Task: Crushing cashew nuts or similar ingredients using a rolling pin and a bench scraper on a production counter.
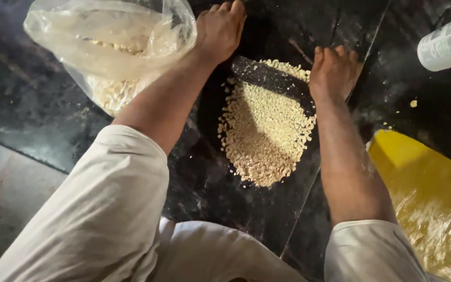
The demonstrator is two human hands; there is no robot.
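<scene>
Neither hand shows in the head view, so how far the fingers are open cannot be told; only the person's bare legs in rolled pale cloth trousers reach forward. The left foot [220, 28] and right foot [334, 70] rest on the dark polished stone floor [37, 104]. Between them lies a dark rough stone cylinder [270, 78], its far end touching the right foot's toes. A heap of pale yellow broken kernels [264, 136] spreads from the cylinder towards the person. A clear plastic bag of the same kernels [110, 47] lies against the left foot. A yellow dusted plastic sheet [429, 193] and a white plastic bottle [447, 44] lie beyond the right leg.
</scene>
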